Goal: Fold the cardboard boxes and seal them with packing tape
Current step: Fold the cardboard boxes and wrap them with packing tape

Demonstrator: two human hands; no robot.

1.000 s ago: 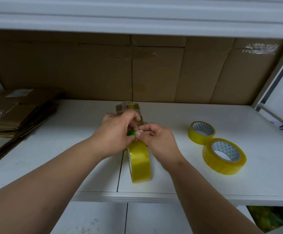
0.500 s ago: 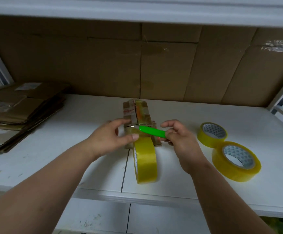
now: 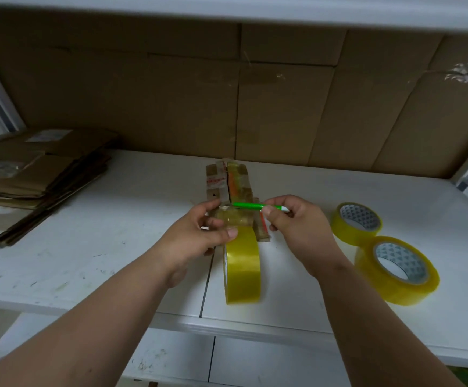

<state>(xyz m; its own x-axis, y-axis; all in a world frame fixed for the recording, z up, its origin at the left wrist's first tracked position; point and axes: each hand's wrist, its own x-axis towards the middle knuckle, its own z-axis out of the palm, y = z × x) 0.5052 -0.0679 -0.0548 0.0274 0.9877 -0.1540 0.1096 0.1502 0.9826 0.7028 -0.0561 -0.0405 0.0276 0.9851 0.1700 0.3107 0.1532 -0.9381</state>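
Pinching green pen [image 3: 248, 205] crosswise, tip left, R hand [image 3: 299, 233]; L hand [image 3: 199, 241] grips upright tape roll [image 3: 242, 270].

1. Centre of the counter [image 3: 87, 247]: small taped box [image 3: 228, 182], with an upright tape roll [image 3: 242, 270] just in front, at the near edge.
2. Right: two flat tape rolls, touching, the smaller roll [image 3: 356, 223] behind the larger roll [image 3: 396, 270].
3. Far left: stack of flattened cardboard [image 3: 31, 174].
4. Behind everything: cardboard sheets [image 3: 171, 93] against the back.

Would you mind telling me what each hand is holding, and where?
Right hand pinches the green pen near its white end; left hand holds the pulled yellow tape strip.
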